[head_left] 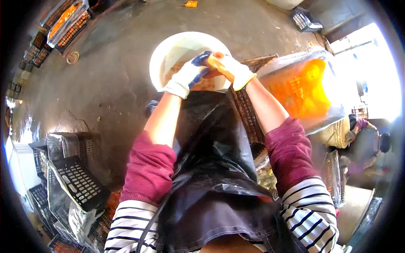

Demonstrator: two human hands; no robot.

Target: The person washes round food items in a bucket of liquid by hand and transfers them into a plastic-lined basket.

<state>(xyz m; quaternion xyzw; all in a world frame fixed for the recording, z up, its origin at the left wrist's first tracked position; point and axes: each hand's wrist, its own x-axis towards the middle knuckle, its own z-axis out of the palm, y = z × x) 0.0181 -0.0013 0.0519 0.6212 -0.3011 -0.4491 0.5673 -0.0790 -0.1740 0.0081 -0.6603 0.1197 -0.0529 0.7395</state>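
Observation:
Both of my gloved hands meet over a round white tub (157, 63). My left hand (190, 74), in a white glove with a blue coated palm, has its fingers curled in against the other hand. My right hand (226, 68) wears a white glove with orange coating and is closed too. A small reddish-orange spot shows at the top of the right hand's fingers, and something reddish-brown lies in shadow beneath both hands. What they grip is mostly hidden. Pale brownish, blurred contents (179, 66) lie inside the tub.
To the right, a plastic-lined crate (303, 90) holds bright orange contents, beside a dark slatted crate (247, 111). Black crates (80, 179) are stacked at lower left, and more crates (71, 29) stand at upper left. Another person (365, 143) is at the far right.

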